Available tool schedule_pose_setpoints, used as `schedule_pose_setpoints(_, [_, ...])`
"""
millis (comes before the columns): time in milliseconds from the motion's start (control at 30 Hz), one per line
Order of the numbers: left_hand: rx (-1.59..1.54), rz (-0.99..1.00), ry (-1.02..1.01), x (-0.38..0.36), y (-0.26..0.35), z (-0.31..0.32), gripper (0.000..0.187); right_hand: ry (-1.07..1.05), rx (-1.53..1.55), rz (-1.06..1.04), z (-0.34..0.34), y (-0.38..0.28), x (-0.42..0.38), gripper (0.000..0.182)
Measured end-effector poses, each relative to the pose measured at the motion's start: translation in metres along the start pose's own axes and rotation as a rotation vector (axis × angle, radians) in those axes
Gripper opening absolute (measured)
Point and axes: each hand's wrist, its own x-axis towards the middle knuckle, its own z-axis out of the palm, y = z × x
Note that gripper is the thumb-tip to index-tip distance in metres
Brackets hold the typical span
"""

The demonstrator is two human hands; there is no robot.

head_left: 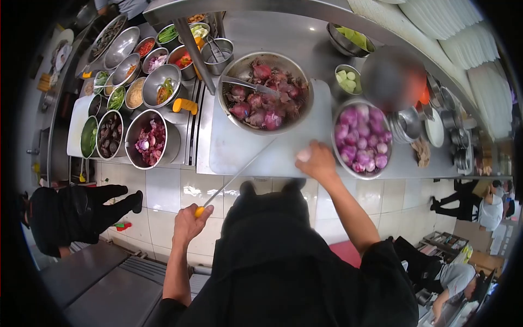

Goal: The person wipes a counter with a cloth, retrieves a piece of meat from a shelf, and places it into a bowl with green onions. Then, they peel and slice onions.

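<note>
My left hand (192, 220) is closed round the yellow handle of a long, thin knife (237, 173). Its narrow blade slants up and right over the front edge of the white cutting board (226, 155). Over the board's right side is my right hand (318, 162), fingers curled in; a small pale shape at the fingertips is too blurred to name. Behind the hands, a perforated metal bowl (222, 111) contains unpeeled red onions (272, 119), with another knife (248, 84) lying across them. To the right of my right hand stands a metal bowl (336, 147) of peeled purple onions (364, 136).
Left of the board, a metal pot (173, 143) contains onion scraps, beside several bowls of cut vegetables. A metal shelf post (195, 54) rises behind them. A dark blurred round object (393, 79) and stacked plates (457, 16) are at right. Other people stand at both sides.
</note>
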Motion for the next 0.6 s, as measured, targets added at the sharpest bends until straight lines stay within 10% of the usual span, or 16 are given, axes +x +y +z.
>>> schedule_pose_setpoints(267, [-0.077, 0.046, -0.148, 0.014, 0.014, 0.009, 0.069, 0.272, 0.795, -0.086, 0.004, 0.000, -0.013, 0.061])
schedule_pose_setpoints(600, [-0.237, -0.018, -0.222, -0.014, 0.060, 0.010, 0.068, 0.565, 1.064, -0.134, 0.055, -0.013, -0.011, 0.050])
